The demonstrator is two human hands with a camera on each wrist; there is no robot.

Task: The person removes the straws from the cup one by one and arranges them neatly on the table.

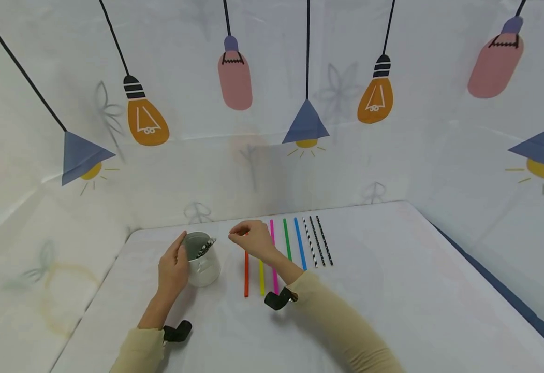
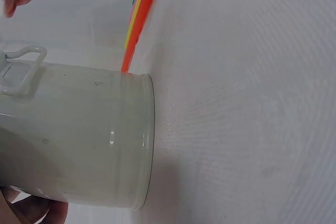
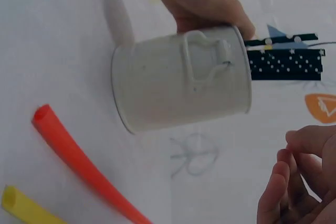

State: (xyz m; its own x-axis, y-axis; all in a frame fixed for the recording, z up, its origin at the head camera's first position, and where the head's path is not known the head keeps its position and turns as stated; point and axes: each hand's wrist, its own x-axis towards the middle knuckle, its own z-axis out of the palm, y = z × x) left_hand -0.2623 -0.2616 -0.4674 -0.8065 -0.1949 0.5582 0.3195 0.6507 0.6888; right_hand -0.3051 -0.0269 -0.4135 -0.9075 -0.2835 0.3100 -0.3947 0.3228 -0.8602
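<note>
A white cup (image 1: pixel 205 272) with a small side handle (image 2: pixel 35 72) stands on the table. My left hand (image 1: pixel 173 269) holds it from the left, fingers wrapped around its side. Black patterned paper straws (image 3: pixel 286 65) poke out of the cup's mouth, leaning to the right. My right hand (image 1: pixel 255 241) hovers just right of the cup, above the far ends of the laid-out straws. Its fingers are loosely bent, thumb close to the index finger, and nothing shows between them. Beneath it lie a red straw (image 1: pixel 246 274), a yellow straw (image 1: pixel 262 280) and a pink straw (image 1: pixel 275 282).
Farther right in the same row lie a green straw (image 1: pixel 287 238), a blue straw (image 1: pixel 300 246), a striped straw (image 1: pixel 310 242) and two black dotted straws (image 1: pixel 325 241). The white table (image 1: pixel 393 300) ends at a wall sheet (image 1: pixel 272 176) printed with lamps.
</note>
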